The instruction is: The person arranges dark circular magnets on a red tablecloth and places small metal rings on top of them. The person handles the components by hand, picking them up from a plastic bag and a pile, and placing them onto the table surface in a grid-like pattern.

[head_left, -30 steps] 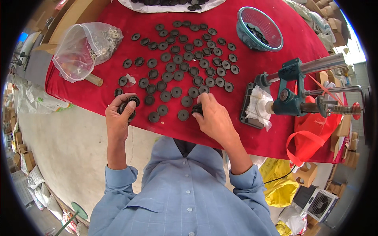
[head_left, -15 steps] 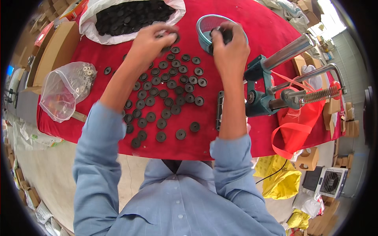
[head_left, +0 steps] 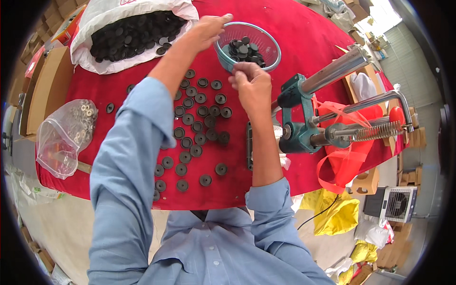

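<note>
Now that both hands have come up to the blue basin (head_left: 271, 42), we see no disc in either one, whereas half a second ago each was gripping dark pieces. The left hand (head_left: 205, 34) reaches over the basin's left rim, its fingers stretched out and loosely parted, with nothing showing in them. The right hand (head_left: 254, 86) is at the near rim, its fingers bent toward the thumb; we cannot tell how far they part underneath, or whether something small is tucked there. Inside the basin lies a heap of black discs (head_left: 244, 50), larger than the few seen there a second ago, so we judge that the handfuls have been dropped in. Many wheel-like pieces (head_left: 195, 150) are spread over the red cloth (head_left: 266, 13) nearer the body, and there seem to be fewer than before (the left sleeve covers part of that area, so we would not swear to it). This suggests to us that the gathering is well along but unfinished. The white sack (head_left: 95, 20) of black discs lies open beside the left forearm, and the teal hand press (head_left: 295, 105) stands right of the right forearm.
</note>
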`<action>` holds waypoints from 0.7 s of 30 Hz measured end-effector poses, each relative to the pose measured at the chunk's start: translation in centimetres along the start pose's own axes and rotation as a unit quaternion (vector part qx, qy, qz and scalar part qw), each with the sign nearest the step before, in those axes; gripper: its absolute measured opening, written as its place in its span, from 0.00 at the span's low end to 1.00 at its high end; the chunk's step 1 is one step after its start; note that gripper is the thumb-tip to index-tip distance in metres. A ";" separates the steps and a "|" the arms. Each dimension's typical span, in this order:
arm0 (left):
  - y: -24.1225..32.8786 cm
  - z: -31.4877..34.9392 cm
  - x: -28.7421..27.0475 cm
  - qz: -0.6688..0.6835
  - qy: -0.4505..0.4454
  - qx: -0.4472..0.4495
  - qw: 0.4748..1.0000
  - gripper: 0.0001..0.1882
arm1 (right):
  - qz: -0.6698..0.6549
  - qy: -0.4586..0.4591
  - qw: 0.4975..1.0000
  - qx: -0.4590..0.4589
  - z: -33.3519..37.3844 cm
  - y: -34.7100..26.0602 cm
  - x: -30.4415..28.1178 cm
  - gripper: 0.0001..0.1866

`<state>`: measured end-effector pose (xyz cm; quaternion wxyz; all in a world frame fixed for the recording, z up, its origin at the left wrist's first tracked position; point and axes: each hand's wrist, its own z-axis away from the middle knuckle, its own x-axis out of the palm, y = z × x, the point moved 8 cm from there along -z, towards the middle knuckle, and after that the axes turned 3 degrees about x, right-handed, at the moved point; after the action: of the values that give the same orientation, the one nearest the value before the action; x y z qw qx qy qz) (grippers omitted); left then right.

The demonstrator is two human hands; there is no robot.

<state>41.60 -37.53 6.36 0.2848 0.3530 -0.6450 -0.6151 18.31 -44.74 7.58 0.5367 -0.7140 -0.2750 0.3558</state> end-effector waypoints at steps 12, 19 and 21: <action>-0.4 15.4 -17.3 -0.243 -0.031 -0.094 0.965 0.19 | 0.442 -0.142 0.883 -0.067 6.1 3.7 7.8 0.21; -3.1 14.7 -15.6 -0.223 -0.048 -0.094 0.969 0.19 | 0.197 -0.117 0.972 -0.042 0.6 2.0 6.3 0.13; -3.2 13.4 -14.4 -0.214 -0.053 -0.070 0.973 0.17 | 0.251 -0.129 0.958 -0.054 -1.8 2.8 6.8 0.16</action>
<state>39.63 -17.93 3.09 0.1363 0.4289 -0.5241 -0.7230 23.85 -41.21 3.78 0.3505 -0.7360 -0.1724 0.5529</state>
